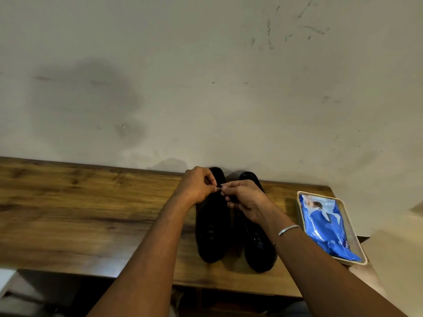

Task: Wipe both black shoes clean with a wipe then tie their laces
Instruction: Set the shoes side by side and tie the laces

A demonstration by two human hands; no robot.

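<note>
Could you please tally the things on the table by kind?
Black shoes: 2 (left shoe, right shoe)
Trays: 1 (tray)
Blue wipe packs: 1 (pack, lying in the tray)
Total: 4

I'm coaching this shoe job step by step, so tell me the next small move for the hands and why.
Probably draw the lace ends apart to snug the knot on the left shoe. Both hands, left hand and right hand, meet fingertip to fingertip over its lace area, pinching something too small and dark to make out. The right shoe beside it likely comes after; its laces are hidden.
</note>
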